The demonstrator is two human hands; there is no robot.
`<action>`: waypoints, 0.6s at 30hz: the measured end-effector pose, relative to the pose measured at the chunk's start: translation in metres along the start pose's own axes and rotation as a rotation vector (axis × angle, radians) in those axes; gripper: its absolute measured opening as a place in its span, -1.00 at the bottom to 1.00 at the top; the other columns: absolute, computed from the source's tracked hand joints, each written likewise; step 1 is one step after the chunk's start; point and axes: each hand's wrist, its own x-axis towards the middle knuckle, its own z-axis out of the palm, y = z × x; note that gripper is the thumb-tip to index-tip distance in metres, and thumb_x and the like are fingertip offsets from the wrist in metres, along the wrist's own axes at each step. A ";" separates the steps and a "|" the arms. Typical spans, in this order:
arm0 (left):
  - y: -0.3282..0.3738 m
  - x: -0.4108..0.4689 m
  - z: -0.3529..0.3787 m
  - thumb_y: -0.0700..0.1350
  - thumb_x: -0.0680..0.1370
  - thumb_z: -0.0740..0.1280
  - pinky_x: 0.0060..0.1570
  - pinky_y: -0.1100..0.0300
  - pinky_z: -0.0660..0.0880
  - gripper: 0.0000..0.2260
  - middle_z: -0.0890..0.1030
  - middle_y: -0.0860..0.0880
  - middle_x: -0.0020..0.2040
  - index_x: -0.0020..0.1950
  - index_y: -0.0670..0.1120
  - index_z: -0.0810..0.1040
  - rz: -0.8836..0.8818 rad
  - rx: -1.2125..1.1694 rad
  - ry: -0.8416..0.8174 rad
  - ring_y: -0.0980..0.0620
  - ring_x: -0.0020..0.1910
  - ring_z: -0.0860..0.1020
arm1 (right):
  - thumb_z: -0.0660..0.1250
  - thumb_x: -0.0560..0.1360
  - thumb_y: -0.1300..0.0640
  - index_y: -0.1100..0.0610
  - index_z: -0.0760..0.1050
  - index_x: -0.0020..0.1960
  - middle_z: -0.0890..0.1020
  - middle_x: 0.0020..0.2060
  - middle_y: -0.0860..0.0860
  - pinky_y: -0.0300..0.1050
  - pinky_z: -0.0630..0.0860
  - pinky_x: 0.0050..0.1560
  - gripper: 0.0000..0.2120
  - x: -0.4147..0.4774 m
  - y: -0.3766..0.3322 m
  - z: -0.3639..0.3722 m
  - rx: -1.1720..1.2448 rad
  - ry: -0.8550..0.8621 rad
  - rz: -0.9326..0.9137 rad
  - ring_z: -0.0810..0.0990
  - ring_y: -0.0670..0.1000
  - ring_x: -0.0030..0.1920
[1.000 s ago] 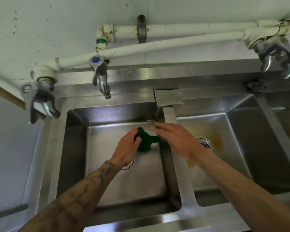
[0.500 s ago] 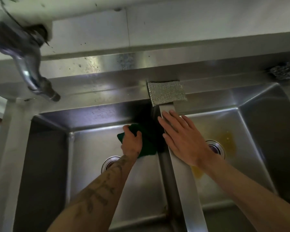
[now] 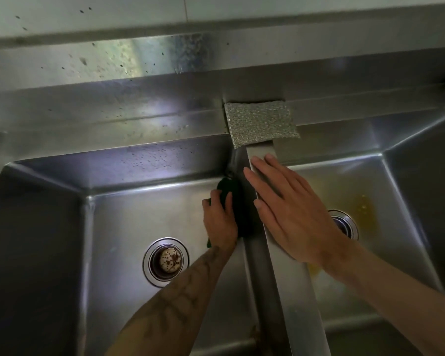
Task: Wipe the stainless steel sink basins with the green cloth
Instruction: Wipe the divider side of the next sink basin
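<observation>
Gripping green cloth (image 3: 232, 199), left hand (image 3: 220, 222) abuts divider (image 3: 301, 317) where right hand (image 3: 293, 214) lies flat

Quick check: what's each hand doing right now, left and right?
Left hand: closed round the green cloth, down in the left basin.
Right hand: open, holding nothing, lying flat on the divider between the basins.
</observation>
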 end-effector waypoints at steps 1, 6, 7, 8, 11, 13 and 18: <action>0.008 -0.001 0.000 -0.02 0.74 0.25 0.14 -0.08 0.53 -0.74 0.58 -0.19 0.15 0.32 -0.16 0.53 -0.030 -0.100 0.017 -0.16 0.11 0.56 | -0.07 0.75 -0.02 0.13 0.14 0.67 0.14 0.68 0.09 0.19 0.25 0.60 -0.47 0.000 0.000 0.000 0.002 -0.002 0.000 0.03 0.07 0.69; 0.050 0.004 -0.014 0.09 0.68 0.35 -0.05 0.23 0.61 -0.80 0.69 -0.02 -0.02 0.12 -0.03 0.60 -0.080 -0.619 0.183 0.09 -0.03 0.66 | -0.06 0.75 -0.02 0.13 0.06 0.69 0.08 0.69 0.06 0.16 0.20 0.62 -0.45 0.000 0.000 0.000 -0.002 -0.025 0.009 -0.04 0.04 0.70; 0.054 0.008 -0.014 0.16 0.66 0.35 0.01 0.16 0.64 -0.75 0.70 -0.04 0.03 0.14 -0.01 0.60 -0.115 -0.710 0.168 0.02 0.03 0.68 | -0.07 0.75 -0.03 0.14 0.04 0.70 0.07 0.69 0.06 0.16 0.19 0.62 -0.44 0.001 0.000 0.001 -0.004 -0.027 0.019 -0.04 0.03 0.70; 0.056 0.012 -0.012 0.22 0.65 0.32 0.12 0.04 0.65 -0.69 0.70 -0.07 0.11 0.19 0.01 0.60 -0.168 -0.768 0.128 -0.05 0.11 0.68 | -0.08 0.75 -0.04 0.15 0.02 0.70 0.06 0.70 0.06 0.16 0.17 0.63 -0.43 0.002 -0.001 0.001 -0.011 -0.029 0.029 -0.05 0.03 0.70; 0.057 0.008 -0.007 0.25 0.73 0.14 0.44 -0.16 0.50 -0.57 0.63 -0.12 0.34 0.42 0.01 0.52 -0.357 -0.885 -0.083 -0.13 0.35 0.59 | -0.10 0.74 -0.06 0.17 0.00 0.70 0.06 0.69 0.08 0.17 0.14 0.64 -0.41 0.001 -0.003 0.001 -0.009 -0.023 0.068 -0.03 0.02 0.70; 0.059 0.006 -0.007 0.25 0.73 0.12 0.46 -0.16 0.48 -0.56 0.62 -0.11 0.36 0.44 0.03 0.53 -0.384 -0.889 -0.129 -0.12 0.36 0.58 | -0.11 0.74 -0.06 0.15 0.00 0.70 0.04 0.70 0.07 0.14 0.11 0.66 -0.41 0.000 -0.006 0.001 0.012 -0.018 0.105 -0.04 0.00 0.70; 0.078 0.007 -0.015 0.37 0.61 0.27 0.01 0.14 0.64 -0.68 0.73 0.05 0.00 -0.01 0.19 0.65 -0.188 -0.849 -0.037 0.05 0.01 0.69 | -0.12 0.74 -0.03 0.14 -0.05 0.71 -0.02 0.71 0.04 0.14 0.13 0.65 -0.42 0.002 -0.017 0.007 0.097 -0.002 0.185 -0.12 -0.02 0.70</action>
